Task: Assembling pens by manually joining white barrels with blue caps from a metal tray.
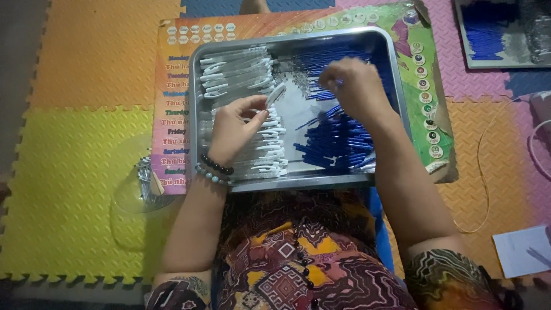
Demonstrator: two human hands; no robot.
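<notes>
A: Where does the left hand sit, and what is in it?

B: Over the left half of the metal tray, with thumb and fingertips pinched together on one white pen barrel. The barrel sticks out past the fingertips, up and to the right, its long axis slanting toward the other hand.

A: And the right hand?

B: It hangs over the far right part of the tray, fingers curled down into the blue pen parts. A bit of blue shows at the fingertips, but I cannot tell whether they are clamped on a piece or only touching the pile.

A: Which hand is nearer to which pile?

B: The white pen barrels lie directly under and beyond the left hand, in rows running left to right. The blue pieces lie under and on the near side of the right hand, mostly slanted. Between the hands is a bare patch of tray floor, and the held barrel's free end points across it.

A: Anything beside the tray?

B: A clear plastic lid on the foam floor mat, out past the left wrist.
</notes>
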